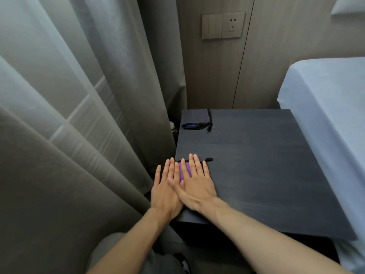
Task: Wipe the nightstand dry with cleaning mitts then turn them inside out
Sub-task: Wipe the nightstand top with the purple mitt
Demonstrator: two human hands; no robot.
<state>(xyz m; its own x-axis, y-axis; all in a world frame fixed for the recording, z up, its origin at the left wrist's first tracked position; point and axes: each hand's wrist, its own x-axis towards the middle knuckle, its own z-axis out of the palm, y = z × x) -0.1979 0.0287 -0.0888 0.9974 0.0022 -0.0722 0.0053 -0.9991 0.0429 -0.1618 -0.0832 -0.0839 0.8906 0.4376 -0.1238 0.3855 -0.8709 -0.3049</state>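
The purple mitt [185, 171] is right under my palms at the near left corner of the nightstand [266, 165], pinned flat, only a strip of it showing between my fingers. My right hand [197, 182] lies spread and open on top of it, gripping nothing, just pressing down; my left hand [165, 189] is flat and open too, tucked partly under the right, its outer edge hanging past the nightstand toward the curtain [69, 115]. Further back, the second mitt [195, 120] sits in the far left corner, dark grey with a black cuff, well apart from my hands. The top looks dry from here, so I judge I'm smoothing this one out around the turning step. Next I need to find its black-edged opening [206, 160] by my fingertips, pinch it, and push a hand inside.
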